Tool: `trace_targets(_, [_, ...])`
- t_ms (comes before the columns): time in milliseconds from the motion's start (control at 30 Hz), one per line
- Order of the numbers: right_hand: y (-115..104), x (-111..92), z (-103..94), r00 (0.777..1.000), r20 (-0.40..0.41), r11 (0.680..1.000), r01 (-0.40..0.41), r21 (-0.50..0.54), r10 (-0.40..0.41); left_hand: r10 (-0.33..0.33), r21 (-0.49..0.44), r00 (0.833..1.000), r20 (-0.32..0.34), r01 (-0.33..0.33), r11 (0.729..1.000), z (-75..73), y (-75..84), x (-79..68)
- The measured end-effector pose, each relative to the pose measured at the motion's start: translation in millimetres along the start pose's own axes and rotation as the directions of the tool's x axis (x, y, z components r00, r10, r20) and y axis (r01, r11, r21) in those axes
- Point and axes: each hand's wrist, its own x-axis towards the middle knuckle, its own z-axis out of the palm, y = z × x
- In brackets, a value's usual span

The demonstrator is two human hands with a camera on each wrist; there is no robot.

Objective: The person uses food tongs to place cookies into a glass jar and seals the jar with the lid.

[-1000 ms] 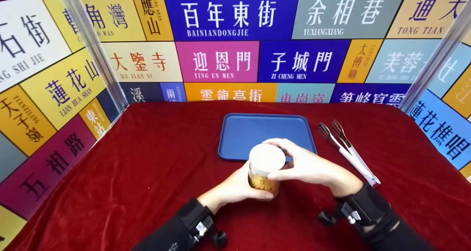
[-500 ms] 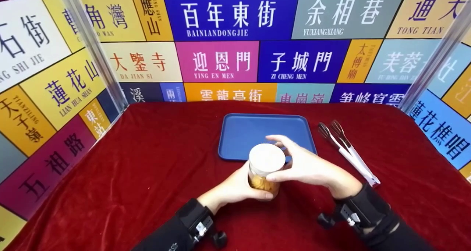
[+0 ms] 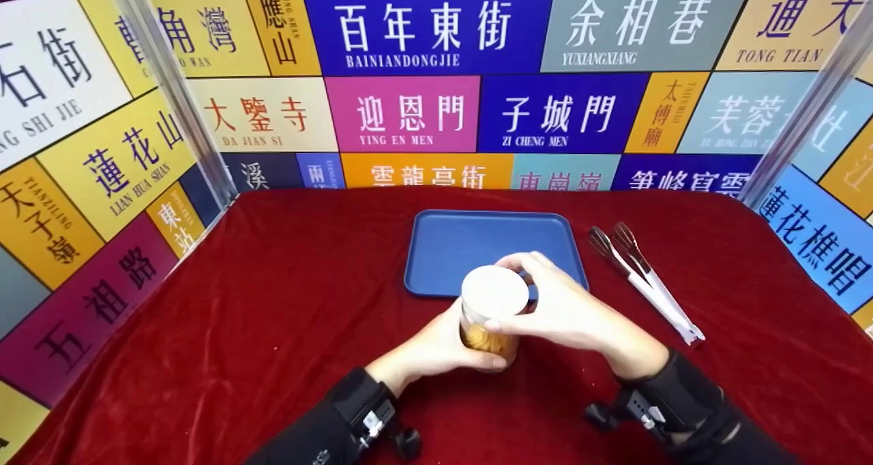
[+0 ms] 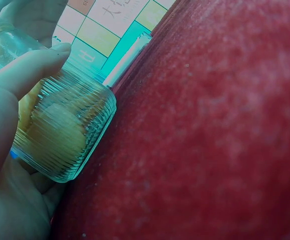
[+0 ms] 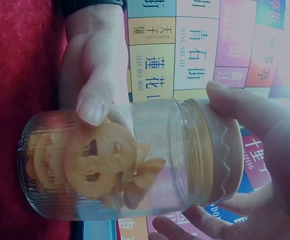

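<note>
A glass jar (image 5: 154, 120) with ribbed lower walls stands upright on the red cloth in the head view. Inside are several round golden cookies (image 5: 97, 162), one with face-like cutouts. My left hand (image 3: 430, 346) wraps round the jar's lower body, its thumb across the near side. On top sits a white lid (image 3: 495, 292) with a wavy edge. My right hand (image 3: 569, 308) curls round the lid, thumb at the near side and fingers at the far side. The lid rests on the jar in the right wrist view. Some right fingertips are hidden behind the lid in the head view.
Behind the jar lies a blue tray (image 3: 470, 243), partly covered by the right hand. White-handled tongs (image 3: 651, 288) with brown tips lie right of it. Red cloth (image 3: 273, 301) covers the table. Printed sign panels (image 3: 423, 25) and clear corner posts enclose the back and sides.
Half a second ago the right fingers spread from the lid's far side; now they are round it again, with the thumb slightly further left. The left hand and jar stay in place.
</note>
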Motion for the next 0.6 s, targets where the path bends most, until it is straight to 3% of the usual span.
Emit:
trace_targets(200, [8,3,-6.1,0.994,0.094,0.995,0.04,0.089,-0.049,0.008,-0.02,1.0,0.009,-0.008,1.0,-0.3,-0.6,0.6])
trace_targets(433, [18,6,-10.9,0.972,0.216,0.967,0.03,0.255,-0.087,0.021,-0.046,1.0,0.018,-0.02,0.999,0.1,-1.6,1.0])
trace_targets(600, [18,5,-11.0,0.966,0.248,0.957,0.001,0.29,-0.076,0.023,-0.035,1.0,0.015,-0.022,0.999,0.2,-1.5,1.1])
